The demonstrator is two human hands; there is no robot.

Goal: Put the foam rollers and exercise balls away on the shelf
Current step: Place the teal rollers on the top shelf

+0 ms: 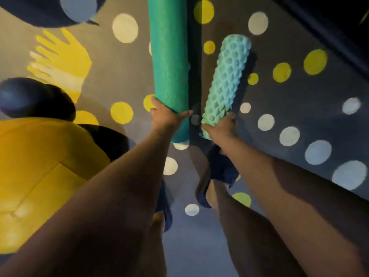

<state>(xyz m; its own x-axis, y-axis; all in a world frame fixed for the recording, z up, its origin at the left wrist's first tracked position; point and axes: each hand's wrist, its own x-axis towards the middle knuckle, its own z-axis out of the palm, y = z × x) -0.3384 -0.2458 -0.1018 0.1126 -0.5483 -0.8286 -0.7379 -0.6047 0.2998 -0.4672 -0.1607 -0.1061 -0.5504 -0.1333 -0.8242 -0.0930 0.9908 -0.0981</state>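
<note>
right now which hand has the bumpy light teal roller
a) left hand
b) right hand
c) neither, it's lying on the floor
B: the right hand grips the lower end of the bumpy roller, while the left hand holds the smooth green roller.

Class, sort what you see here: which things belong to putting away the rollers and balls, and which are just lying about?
Belongs to the job:
smooth green roller, gripped by the left hand
bumpy teal roller, gripped by the right hand
dark ball

Just lying about:
yellow padded block
spotted floor
</note>
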